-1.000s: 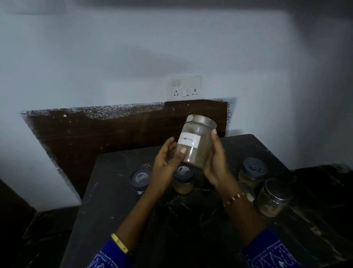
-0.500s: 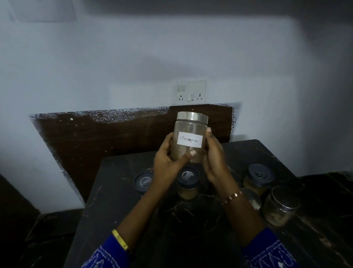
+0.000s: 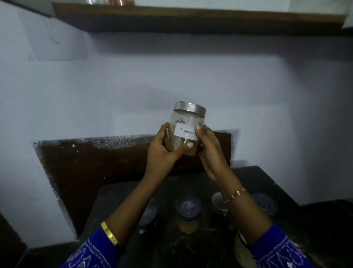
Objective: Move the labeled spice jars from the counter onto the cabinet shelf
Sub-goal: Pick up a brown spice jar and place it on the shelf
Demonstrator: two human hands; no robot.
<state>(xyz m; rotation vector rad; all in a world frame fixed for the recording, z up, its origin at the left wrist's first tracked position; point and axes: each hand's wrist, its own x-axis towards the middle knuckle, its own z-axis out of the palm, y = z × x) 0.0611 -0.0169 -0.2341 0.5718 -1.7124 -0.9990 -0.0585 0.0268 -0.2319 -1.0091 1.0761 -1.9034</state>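
A clear jar [image 3: 186,122] with a steel lid and a white label reading "Cinnamon" is held upright in front of the wall, above the counter. My left hand [image 3: 165,148] grips its left side with the thumb across the front. On the jar's right side my right hand [image 3: 209,147] holds it, thumb on the label's edge. Brown powder fills the jar's lower part. Far above, a brown cabinet shelf [image 3: 191,18] runs along the top, with jars standing on it at its left part [image 3: 121,2].
On the dark counter [image 3: 114,200] below my arms stand several more jars: a blue-lidded one [image 3: 188,214] in the middle, another blue lid [image 3: 264,204] at right, a steel-lidded one [image 3: 218,203] partly behind my right wrist. A dark backsplash [image 3: 95,162] lines the wall.
Both hands have lifted the cinnamon jar higher and kept it upright. The view has tilted up, so the shelf now shows at the top and the counter jars sit lower.
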